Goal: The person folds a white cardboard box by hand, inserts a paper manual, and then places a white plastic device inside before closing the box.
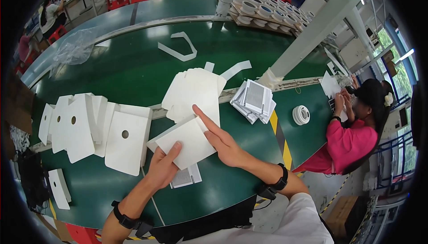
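A flat white cardboard box (189, 143) is between my two hands, tilted above the green table. My left hand (161, 169) grips its lower left side, thumb across the front face. My right hand (227, 148) holds the upper right edge, one finger stretched straight along it and another digit on the face. Partly hidden below the box lies a printed sheet (189, 177). Just beyond it is a pile of flat white card blanks (191, 88). To the left stand several white boxes with round holes (126, 148), leaning on one another.
Printed leaflets (256, 99) are stacked right of the blanks, near a coiled white cable (301, 115). A grey post (307, 34) rises from the table. Paper strips (183, 56) and clear plastic film (73, 50) lie farther back. At the right, a co-worker in pink (352, 141) handles items.
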The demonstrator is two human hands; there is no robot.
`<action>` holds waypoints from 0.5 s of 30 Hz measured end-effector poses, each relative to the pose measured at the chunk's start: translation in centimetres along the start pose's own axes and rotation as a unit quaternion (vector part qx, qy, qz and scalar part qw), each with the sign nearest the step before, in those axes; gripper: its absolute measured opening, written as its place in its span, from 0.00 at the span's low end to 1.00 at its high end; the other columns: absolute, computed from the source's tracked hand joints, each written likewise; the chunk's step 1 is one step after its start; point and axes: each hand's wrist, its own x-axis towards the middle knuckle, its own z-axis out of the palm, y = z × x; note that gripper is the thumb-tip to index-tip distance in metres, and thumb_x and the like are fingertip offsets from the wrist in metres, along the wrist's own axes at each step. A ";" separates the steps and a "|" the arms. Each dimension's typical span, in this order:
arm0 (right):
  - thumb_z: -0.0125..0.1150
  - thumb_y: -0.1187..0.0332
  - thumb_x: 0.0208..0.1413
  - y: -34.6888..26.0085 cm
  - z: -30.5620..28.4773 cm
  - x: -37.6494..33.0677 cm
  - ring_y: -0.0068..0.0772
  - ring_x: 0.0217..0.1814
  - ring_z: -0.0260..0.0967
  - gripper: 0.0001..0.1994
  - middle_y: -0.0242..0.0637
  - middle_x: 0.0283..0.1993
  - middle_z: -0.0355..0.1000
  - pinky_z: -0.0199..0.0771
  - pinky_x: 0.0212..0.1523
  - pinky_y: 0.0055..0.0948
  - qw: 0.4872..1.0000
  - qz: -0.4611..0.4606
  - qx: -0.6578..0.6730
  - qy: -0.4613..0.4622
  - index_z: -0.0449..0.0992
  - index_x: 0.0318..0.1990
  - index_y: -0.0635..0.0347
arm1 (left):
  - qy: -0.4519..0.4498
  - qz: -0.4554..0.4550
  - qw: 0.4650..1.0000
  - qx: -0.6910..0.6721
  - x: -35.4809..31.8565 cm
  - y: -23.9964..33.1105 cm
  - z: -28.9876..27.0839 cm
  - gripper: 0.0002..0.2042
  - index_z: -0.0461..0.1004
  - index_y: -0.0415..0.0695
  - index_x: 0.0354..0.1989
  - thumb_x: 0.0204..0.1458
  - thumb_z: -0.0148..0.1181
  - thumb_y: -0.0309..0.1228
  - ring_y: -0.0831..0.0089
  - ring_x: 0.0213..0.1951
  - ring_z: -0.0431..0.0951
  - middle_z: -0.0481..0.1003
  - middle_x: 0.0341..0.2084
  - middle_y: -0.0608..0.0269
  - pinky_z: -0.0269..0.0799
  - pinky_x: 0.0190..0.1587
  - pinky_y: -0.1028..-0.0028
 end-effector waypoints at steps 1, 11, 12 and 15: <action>0.35 0.76 0.66 0.2 0.0 -0.1 0.36 0.82 0.39 0.32 0.42 0.81 0.41 0.37 0.77 0.31 1.000 -0.007 0.011 -0.002 0.41 0.77 0.64 | 0.006 -0.002 1.000 0.002 0.0 -0.1 0.0 0.21 0.59 0.41 0.69 0.69 0.49 0.31 0.69 0.61 0.71 0.69 0.61 0.61 0.71 0.62 0.65; 0.50 0.72 0.66 0.3 0.8 -0.6 0.37 0.74 0.57 0.35 0.51 0.76 0.53 0.56 0.70 0.32 0.988 -0.075 -0.135 0.014 0.41 0.77 0.62 | 0.008 0.005 0.999 0.042 0.3 -0.7 -0.4 0.21 0.60 0.40 0.68 0.69 0.49 0.31 0.70 0.60 0.71 0.68 0.61 0.59 0.70 0.61 0.66; 0.50 0.72 0.66 -0.1 0.2 -0.5 0.37 0.74 0.57 0.35 0.51 0.76 0.53 0.56 0.70 0.32 0.988 -0.075 -0.136 0.013 0.41 0.77 0.62 | 0.008 0.029 0.995 0.093 0.5 -0.8 -0.6 0.22 0.60 0.39 0.68 0.68 0.51 0.31 0.69 0.60 0.72 0.68 0.61 0.58 0.70 0.61 0.67; 0.54 0.73 0.64 -1.7 -1.7 0.3 0.27 0.52 0.73 0.30 0.43 0.56 0.72 0.72 0.51 0.26 0.979 0.128 -0.158 0.010 0.52 0.72 0.60 | 0.032 0.070 0.977 0.199 -0.5 -0.9 -1.6 0.24 0.59 0.38 0.69 0.66 0.54 0.30 0.68 0.58 0.72 0.68 0.60 0.55 0.70 0.60 0.67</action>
